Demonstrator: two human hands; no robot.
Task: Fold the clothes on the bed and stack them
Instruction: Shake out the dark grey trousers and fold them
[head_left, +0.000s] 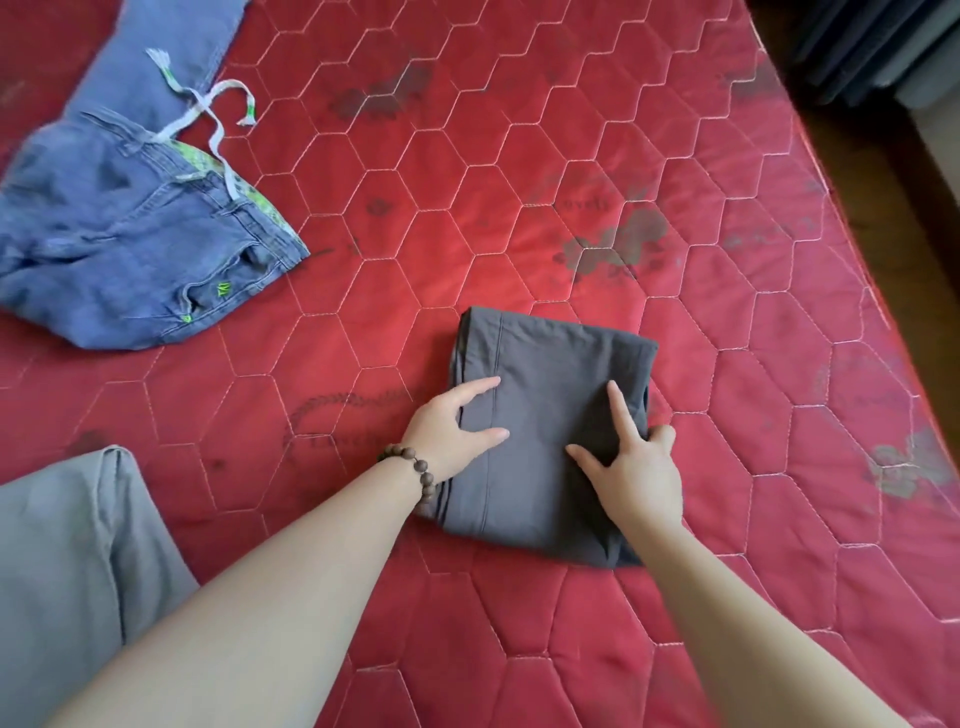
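Trousers (550, 431), dark grey smooth cloth folded into a neat rectangle, lie mid-bed (519, 156) (red hexagon-quilted cover). Left hand (452, 431) and right hand (634, 467) press flat on them, fingers spread, gripping nothing. Blue drawstring jeans (130, 234) lie rumpled, well apart.

the blue trousers (130, 208) run off the left and top edges. the grey cloth (67, 561) is cut by the left edge. the right hand (631, 467) hides part of the folded garment (545, 415).
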